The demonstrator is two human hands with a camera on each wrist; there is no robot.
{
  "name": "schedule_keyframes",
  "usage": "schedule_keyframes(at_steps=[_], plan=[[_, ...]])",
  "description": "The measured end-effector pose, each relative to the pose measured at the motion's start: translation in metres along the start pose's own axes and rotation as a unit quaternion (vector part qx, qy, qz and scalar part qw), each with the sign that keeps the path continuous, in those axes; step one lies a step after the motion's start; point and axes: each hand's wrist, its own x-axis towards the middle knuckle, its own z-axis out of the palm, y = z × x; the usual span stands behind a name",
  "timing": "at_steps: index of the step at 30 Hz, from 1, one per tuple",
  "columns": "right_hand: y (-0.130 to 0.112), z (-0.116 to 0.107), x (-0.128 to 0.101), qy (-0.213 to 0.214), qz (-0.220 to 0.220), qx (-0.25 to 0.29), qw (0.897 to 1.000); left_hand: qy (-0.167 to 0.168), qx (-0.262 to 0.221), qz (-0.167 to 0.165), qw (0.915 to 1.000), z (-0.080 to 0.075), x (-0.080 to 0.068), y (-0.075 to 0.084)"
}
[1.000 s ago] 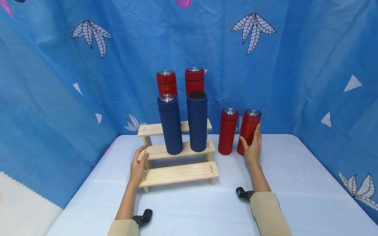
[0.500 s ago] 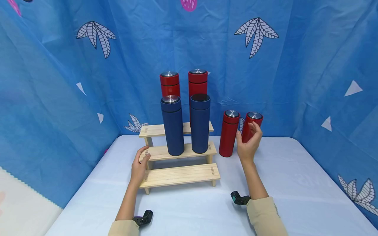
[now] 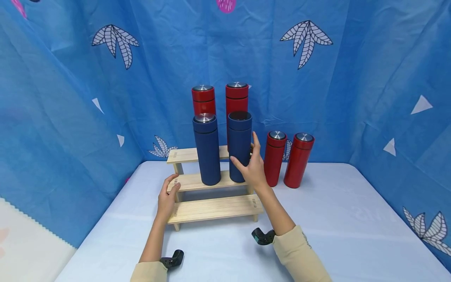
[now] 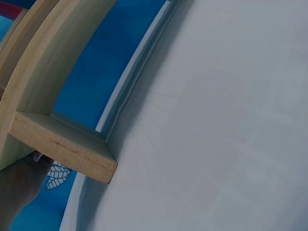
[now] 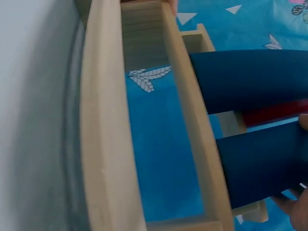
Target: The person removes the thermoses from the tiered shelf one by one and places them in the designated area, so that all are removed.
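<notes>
Behind blue flasks (image 3: 239, 147): red flasks' (image 3: 203, 100) lower halves, top step.

The left hand (image 3: 166, 197) lies forward on the near left, fingers loosely curled, thumb up, its bare forearm running back to a beige sleeve (image 3: 148, 272) at the near edge. The right hand (image 3: 251, 166) is raised farther off, near the middle, fingers spread and straight, thumb pointing left. Its forearm slants back and right into a beige sleeve (image 3: 299, 254).
</notes>
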Motion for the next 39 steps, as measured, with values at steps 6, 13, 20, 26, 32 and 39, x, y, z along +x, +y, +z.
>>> schedule_keyframes(at_steps=[6, 13, 20, 26, 32, 39], plan=[[0.003, -0.007, -0.011, 0.041, -0.031, -0.013, 0.999, -0.004, -0.004, -0.011, 0.9999, 0.001, 0.005, -0.009], [-0.001, -0.031, -0.026, 0.077, -0.098, -0.009, 0.992, 0.005, 0.012, -0.007, 0.9999, -0.002, 0.012, -0.033], [-0.034, -0.079, -0.017, 0.111, -0.116, 0.029, 0.987, 0.011, 0.011, 0.006, 0.9999, -0.004, 0.011, -0.037], [-0.028, -0.129, -0.009, 0.178, -0.084, 0.024, 0.980, 0.007, 0.007, 0.013, 0.9999, -0.002, 0.014, -0.036], [0.014, -0.170, -0.007, 0.250, -0.039, -0.019, 0.967, 0.011, 0.012, 0.023, 0.9996, -0.002, 0.014, -0.037], [0.051, -0.194, -0.017, 0.279, 0.040, -0.032, 0.959, 0.006, 0.010, 0.016, 0.9998, -0.001, 0.013, -0.036]])
